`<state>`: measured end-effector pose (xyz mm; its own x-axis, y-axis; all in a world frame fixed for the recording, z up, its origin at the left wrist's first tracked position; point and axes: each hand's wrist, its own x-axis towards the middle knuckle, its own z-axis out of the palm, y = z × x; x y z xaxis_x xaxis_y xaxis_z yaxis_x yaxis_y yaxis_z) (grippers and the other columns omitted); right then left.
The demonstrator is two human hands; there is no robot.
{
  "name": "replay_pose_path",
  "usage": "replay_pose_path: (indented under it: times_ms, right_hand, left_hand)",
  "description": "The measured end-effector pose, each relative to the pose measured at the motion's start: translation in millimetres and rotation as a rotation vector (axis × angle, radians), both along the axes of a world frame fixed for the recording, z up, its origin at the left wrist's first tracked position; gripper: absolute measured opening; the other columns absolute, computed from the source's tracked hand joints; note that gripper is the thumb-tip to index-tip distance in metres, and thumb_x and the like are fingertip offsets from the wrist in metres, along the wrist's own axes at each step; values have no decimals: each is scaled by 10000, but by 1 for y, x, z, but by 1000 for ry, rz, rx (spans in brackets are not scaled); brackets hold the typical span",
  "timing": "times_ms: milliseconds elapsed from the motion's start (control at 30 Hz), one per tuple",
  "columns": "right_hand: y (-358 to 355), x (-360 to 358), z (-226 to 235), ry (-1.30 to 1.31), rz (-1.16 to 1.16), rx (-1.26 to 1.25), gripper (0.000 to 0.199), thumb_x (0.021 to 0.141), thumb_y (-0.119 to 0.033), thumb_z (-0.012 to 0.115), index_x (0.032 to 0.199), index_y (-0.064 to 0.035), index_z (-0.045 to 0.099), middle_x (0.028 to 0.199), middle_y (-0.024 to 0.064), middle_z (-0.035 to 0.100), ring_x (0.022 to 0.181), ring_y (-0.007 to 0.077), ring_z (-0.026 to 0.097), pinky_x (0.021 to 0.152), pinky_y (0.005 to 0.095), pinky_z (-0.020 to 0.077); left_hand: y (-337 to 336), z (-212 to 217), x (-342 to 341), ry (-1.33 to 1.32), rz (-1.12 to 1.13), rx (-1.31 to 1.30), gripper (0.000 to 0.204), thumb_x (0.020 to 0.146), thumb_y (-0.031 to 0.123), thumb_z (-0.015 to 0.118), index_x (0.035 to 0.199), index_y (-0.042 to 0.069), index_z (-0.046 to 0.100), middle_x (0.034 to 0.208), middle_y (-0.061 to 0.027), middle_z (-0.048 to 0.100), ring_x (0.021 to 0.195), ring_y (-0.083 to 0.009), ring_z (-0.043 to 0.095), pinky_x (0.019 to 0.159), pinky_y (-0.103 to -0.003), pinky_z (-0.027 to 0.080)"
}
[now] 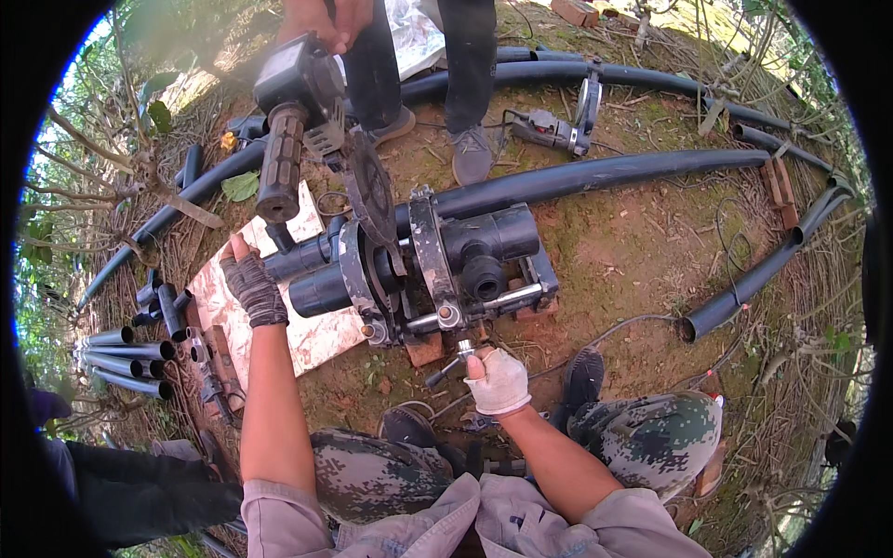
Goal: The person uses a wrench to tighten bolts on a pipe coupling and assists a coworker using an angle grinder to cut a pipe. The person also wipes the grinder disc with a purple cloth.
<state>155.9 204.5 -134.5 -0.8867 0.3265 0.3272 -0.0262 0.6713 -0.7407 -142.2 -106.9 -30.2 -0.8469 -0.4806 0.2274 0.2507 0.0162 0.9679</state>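
Two forearms of the person come in from the near side, each ending in a gloved hand. The left hand (255,286), in a dark glove, is beside the left end of a black pipe piece (299,258); its thumb points up, but most of its fingers are hidden, so I cannot tell whether it grips something. The right hand (498,381), in a pale glove, is closed on a crank (445,373) at the near side of the clamp (431,256).

This clamp stands in the middle of the scene, on bricks (426,350) over the soil. Its left part holds a black pipe end (319,289), and its right part holds a black branched fitting (502,232), whose short outlet faces near. On the far side, another person's hand (350,20) is at a heater (299,79); its round plate (371,191) hangs at the gap of the clamp. Whether the plate touches the black ends, I cannot tell.

Behind the clamp, a long pipe (614,175) goes to the right. A pale board (312,346) lies under the left side, and short pipes (130,352) lie together farther left.
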Motion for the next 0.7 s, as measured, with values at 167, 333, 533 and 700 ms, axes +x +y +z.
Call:
replay_pose_path:
  times_ms: [167, 333, 533, 700]
  right_hand:
    - [5, -25, 44, 250, -29, -266, 257, 969, -265, 600, 828, -54, 641, 714, 147, 617, 637, 354, 612, 608, 432, 486]
    - [12, -26, 32, 226, -115, -372, 250, 964, -267, 609, 843, -52, 650, 695, 136, 627, 628, 336, 625, 599, 427, 496]
    - [17, -26, 29, 149, -128, -413, 256, 978, -259, 579, 850, -47, 645, 695, 138, 623, 638, 330, 637, 609, 416, 506]
    - [32, -28, -6, 69, -324, -447, 297, 1020, -257, 521, 879, -18, 626, 741, 186, 630, 688, 369, 632, 659, 437, 495]
  left_hand:
    - [127, 138, 107, 465, -349, -499, 1264, 694, 715, 794, 1574, 49, 178, 886, -12, 588, 763, -98, 521, 723, -258, 407]
    - [156, 136, 109, 591, -234, -843, 1215, 660, 647, 837, 1551, 46, 270, 872, -6, 518, 790, -129, 460, 761, -311, 393]
    - [161, 112, 92, 750, -225, -745, 913, 885, 644, 626, 1496, 21, 355, 1081, -131, 612, 875, -196, 580, 833, -344, 456]
    - [154, 127, 80, 792, -193, -477, 476, 982, 306, 581, 1321, -23, 527, 1019, -133, 632, 863, -186, 623, 752, -323, 526]
